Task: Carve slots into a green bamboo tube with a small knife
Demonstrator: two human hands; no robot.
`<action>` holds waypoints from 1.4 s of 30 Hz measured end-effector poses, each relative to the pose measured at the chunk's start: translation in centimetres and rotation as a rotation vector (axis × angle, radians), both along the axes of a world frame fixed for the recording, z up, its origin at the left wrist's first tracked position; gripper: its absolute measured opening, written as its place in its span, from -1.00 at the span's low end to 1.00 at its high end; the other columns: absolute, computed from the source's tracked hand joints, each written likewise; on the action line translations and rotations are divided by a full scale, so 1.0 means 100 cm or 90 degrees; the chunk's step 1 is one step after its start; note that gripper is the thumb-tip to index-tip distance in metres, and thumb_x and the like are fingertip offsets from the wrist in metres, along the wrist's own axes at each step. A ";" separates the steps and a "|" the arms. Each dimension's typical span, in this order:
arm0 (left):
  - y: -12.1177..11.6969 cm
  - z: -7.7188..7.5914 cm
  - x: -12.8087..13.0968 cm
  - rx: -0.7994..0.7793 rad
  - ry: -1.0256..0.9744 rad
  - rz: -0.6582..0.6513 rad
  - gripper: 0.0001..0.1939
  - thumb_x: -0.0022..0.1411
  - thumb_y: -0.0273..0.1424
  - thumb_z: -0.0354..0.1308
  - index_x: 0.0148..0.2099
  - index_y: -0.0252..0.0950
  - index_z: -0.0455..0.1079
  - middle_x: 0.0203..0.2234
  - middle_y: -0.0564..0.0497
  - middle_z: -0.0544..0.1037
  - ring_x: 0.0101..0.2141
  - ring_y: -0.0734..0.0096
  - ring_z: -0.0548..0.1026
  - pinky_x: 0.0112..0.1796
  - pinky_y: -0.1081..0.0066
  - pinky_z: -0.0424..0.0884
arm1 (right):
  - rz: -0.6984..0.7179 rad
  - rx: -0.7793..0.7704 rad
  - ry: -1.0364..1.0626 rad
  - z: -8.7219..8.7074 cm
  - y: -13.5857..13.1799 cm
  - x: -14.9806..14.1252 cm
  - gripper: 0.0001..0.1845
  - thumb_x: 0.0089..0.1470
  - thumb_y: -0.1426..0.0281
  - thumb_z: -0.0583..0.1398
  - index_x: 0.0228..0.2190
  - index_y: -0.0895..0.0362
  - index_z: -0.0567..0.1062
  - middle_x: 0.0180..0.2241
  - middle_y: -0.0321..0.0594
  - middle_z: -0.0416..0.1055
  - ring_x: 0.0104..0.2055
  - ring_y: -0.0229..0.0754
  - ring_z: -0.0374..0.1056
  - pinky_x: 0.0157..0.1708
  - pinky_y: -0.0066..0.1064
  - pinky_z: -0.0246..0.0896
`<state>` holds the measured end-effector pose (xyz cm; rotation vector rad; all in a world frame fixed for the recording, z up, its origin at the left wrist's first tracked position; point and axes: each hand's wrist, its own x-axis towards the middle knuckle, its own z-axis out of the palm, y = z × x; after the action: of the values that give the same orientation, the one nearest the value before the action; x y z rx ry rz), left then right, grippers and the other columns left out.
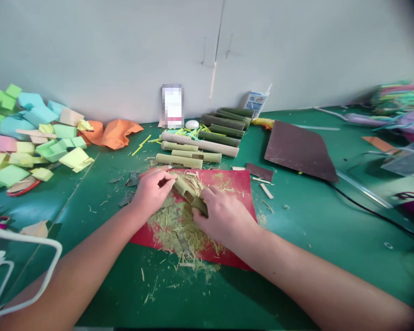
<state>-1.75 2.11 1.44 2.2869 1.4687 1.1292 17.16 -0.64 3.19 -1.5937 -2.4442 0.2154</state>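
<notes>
Head view: bamboo tube showing notch, seemingly part-shaped
Left fingers: pinching far end
Right fingers: gripping near end
Green tubes: seemingly awaiting cutting

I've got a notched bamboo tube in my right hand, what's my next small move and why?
Perhaps turn the bamboo tube over and tap it gently above the red mat: your right hand grips its near end, its notch faces up, and the shavings beneath suggest loose bits may sit inside.
</notes>
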 end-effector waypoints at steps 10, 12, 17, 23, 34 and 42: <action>0.004 -0.003 -0.003 -0.022 -0.011 -0.021 -0.91 0.18 -0.45 0.11 -0.29 -0.29 0.44 -0.36 -0.02 0.53 -0.32 0.37 0.48 -0.27 0.34 0.40 | 0.004 0.006 -0.033 0.001 0.001 0.001 -0.78 0.09 0.29 0.01 -0.43 0.14 0.37 -0.43 -0.22 0.37 -0.48 -0.23 0.30 -0.56 -0.38 -0.07; 0.004 -0.003 -0.002 -0.037 -0.009 -0.053 -0.90 0.19 -0.46 0.09 -0.28 -0.29 0.44 -0.37 0.00 0.53 -0.32 0.39 0.48 -0.27 0.36 0.40 | 0.001 0.000 -0.043 0.002 0.001 0.001 -0.77 0.10 0.29 0.01 -0.43 0.14 0.38 -0.42 -0.22 0.38 -0.47 -0.23 0.32 -0.55 -0.39 -0.05; 0.004 -0.003 -0.001 -0.006 -0.010 -0.022 -0.91 0.17 -0.47 0.11 -0.32 -0.29 0.44 -0.39 -0.01 0.53 -0.33 0.38 0.48 -0.26 0.35 0.40 | -0.008 -0.005 -0.064 0.005 0.000 0.000 -0.74 0.12 0.28 -0.01 -0.43 0.14 0.40 -0.43 -0.21 0.39 -0.47 -0.22 0.33 -0.55 -0.40 -0.03; 0.004 -0.002 -0.001 0.010 -0.007 0.021 -0.91 0.16 -0.45 0.12 -0.36 -0.30 0.44 -0.41 -0.01 0.53 -0.35 0.36 0.48 -0.27 0.34 0.39 | -0.009 0.006 -0.066 0.003 0.000 0.000 -0.74 0.11 0.28 -0.02 -0.43 0.14 0.39 -0.43 -0.21 0.39 -0.48 -0.20 0.34 -0.56 -0.39 -0.03; 0.006 -0.004 0.001 -0.014 -0.008 -0.032 -0.91 0.17 -0.48 0.10 -0.33 -0.31 0.43 -0.38 -0.01 0.53 -0.33 0.40 0.48 -0.26 0.38 0.39 | -0.001 -0.002 -0.065 0.003 0.001 -0.002 -0.74 0.11 0.29 -0.02 -0.40 0.14 0.40 -0.41 -0.18 0.39 -0.46 -0.21 0.34 -0.53 -0.39 0.00; 0.008 -0.003 -0.001 0.002 0.001 -0.011 -0.91 0.17 -0.48 0.10 -0.33 -0.30 0.44 -0.39 -0.01 0.53 -0.35 0.40 0.47 -0.28 0.38 0.40 | 0.007 -0.001 -0.068 0.003 0.001 0.001 -0.75 0.10 0.28 -0.01 -0.40 0.14 0.38 -0.41 -0.19 0.40 -0.46 -0.19 0.34 -0.54 -0.39 -0.02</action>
<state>-1.83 2.91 1.18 2.2980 1.4449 1.1261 17.23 -0.55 3.45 -1.6336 -2.5324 0.1368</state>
